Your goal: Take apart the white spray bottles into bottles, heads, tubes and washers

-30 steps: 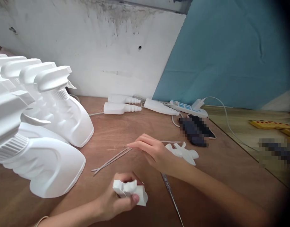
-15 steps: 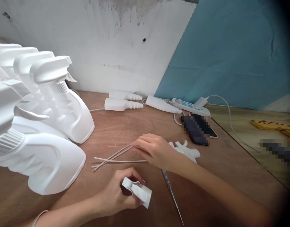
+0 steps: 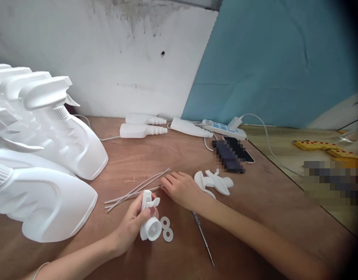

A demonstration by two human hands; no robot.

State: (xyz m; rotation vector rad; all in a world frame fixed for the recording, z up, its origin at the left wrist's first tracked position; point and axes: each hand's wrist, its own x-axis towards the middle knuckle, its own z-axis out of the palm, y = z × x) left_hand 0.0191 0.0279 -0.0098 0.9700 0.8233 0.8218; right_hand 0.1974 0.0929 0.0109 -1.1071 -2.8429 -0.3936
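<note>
My left hand (image 3: pixel 132 223) is wrapped round a white trigger spray head (image 3: pixel 151 217), its ribbed collar opening turned toward me. In the middle of the table my right hand (image 3: pixel 180 189) has its fingers closed at the right end of a thin white dip tube (image 3: pixel 150 190). Other dip tubes (image 3: pixel 138 188) lie crossed with it on the wood. Two flat white ring washers (image 3: pixel 168 235) rest just right of the collar. Partly behind my right hand lie more white spray heads (image 3: pixel 215 181). A thin clear-handled screwdriver (image 3: pixel 204 238) points toward me below my right wrist.
White spray bottles (image 3: pixel 62 198) with trigger heads crowd the left side. Bare white bottles (image 3: pixel 135 131) lie along the wall. A power strip (image 3: pixel 222 129) with a charger and cable sits at the back, near two phones (image 3: pixel 230 155). Yellow objects (image 3: pixel 316 146) lie at the far right.
My left hand has turned the spray head so its collar opening shows, uncovering the two washers. My right hand has shifted slightly, its fingertips at one tube's end. The whole view has shifted.
</note>
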